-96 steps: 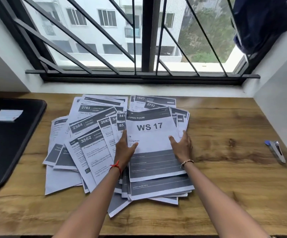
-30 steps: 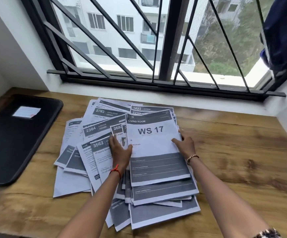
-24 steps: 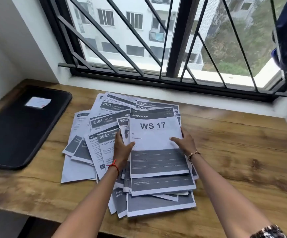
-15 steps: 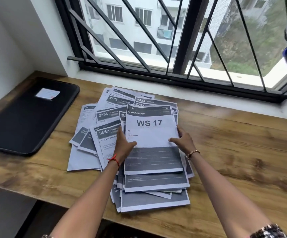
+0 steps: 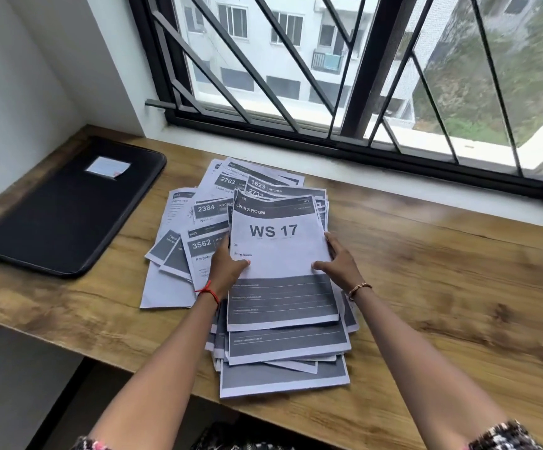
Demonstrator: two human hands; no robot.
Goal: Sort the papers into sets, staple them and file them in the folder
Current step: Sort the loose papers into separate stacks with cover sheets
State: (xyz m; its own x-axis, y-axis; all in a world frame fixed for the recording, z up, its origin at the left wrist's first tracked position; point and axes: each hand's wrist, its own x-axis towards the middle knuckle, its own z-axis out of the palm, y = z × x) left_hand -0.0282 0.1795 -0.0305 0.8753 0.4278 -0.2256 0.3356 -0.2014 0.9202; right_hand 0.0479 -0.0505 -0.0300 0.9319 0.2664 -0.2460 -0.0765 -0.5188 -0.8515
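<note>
Wooden desk (image 5: 442, 287) under a barred window (image 5: 263, 76) carries a loose, fanned pile of papers (image 5: 283, 378), white sheets with dark grey header bands and bold numbers. On top lies the WS 17 sheet (image 5: 276, 241), headed LIVING ROOM. The left hand (image 5: 226, 271) pinches its left edge, thumb on top; the right hand (image 5: 339, 266) grips its right edge likewise. The sheet's long axis runs towards the window, header farthest. A black folder (image 5: 59, 216) lies well to the left.

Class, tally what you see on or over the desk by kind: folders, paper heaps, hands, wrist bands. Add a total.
black folder: 1
paper heap: 1
hands: 2, left hand, right hand
wrist bands: 2, red thread, bead bracelet
Total: 6
</note>
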